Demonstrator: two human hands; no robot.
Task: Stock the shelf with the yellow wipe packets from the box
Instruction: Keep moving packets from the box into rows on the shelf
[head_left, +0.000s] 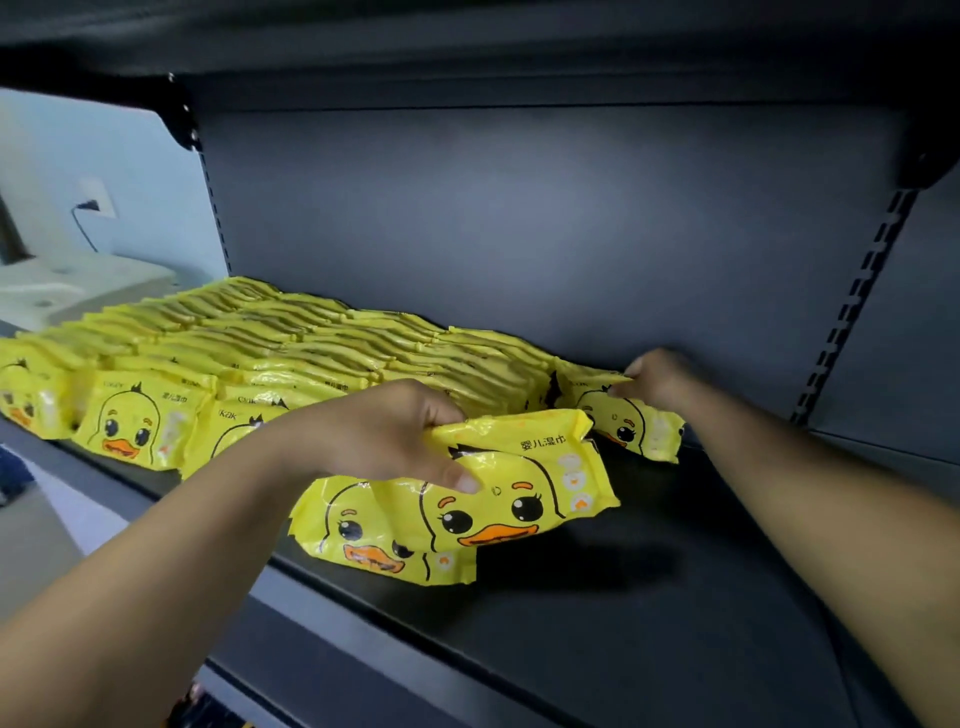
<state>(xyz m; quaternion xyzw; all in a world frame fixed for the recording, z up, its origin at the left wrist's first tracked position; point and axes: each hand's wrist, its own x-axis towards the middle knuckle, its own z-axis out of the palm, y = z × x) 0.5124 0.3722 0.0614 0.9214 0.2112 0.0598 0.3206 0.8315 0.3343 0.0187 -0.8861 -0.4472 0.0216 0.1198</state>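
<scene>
Looking through the head camera, our only view, we see rows of yellow wipe packets (249, 343) standing on edge on the dark shelf (649, 597). They fill the left and centre of the frame, packed tight so that each one props up its neighbour.

At the centre, our left hand (384, 431) grasps a small bunch of packets (467, 499). The thumb presses on the printed duck face and the fingers curl over the top edge. We count two packets there, maybe three, since they overlap and the lower one is partly hidden. The bunch sits low over the front part of the shelf, tilted toward us. We think the left hand keeps these as a supply near the place where they will go.

At the right of the frame, our right hand (660, 379) pinches the top edge of the end packet (639, 426), which stands at the right end of the rows, just beside the back panel (519, 234). We judge that the hand steadies it upright against the row so it does not fall over.

To the right of that packet the shelf is still bare. The box does not show in this view.
</scene>
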